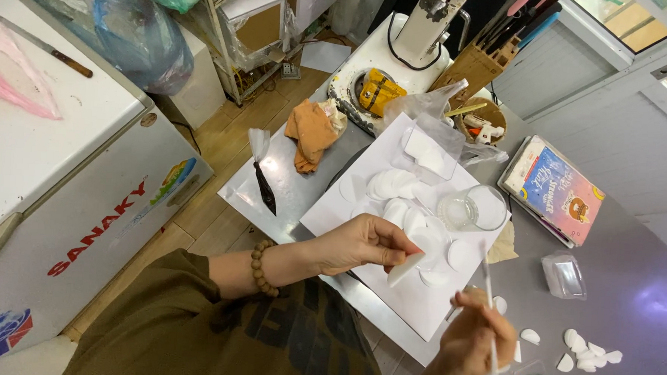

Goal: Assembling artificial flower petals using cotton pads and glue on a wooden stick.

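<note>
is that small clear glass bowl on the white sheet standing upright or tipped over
Upright. The small clear glass bowl rests on its base on the white paper sheet, round rim facing up. Whether it holds anything, cannot tell.

A small white wedge-shaped piece [406, 269], flat and thin, is pinched at its upper edge between fingers and thumb of the left hand [361, 243]; it is held tilted, its narrow end pointing toward seven o'clock, above the near part of a white sheet [411, 303]. A slender white stick [489, 307], probably a fine brush, is gripped in the right hand [477, 340]; it is held nearly upright, its tip at twelve o'clock, just beside the wedge at its three o'clock side.
</note>
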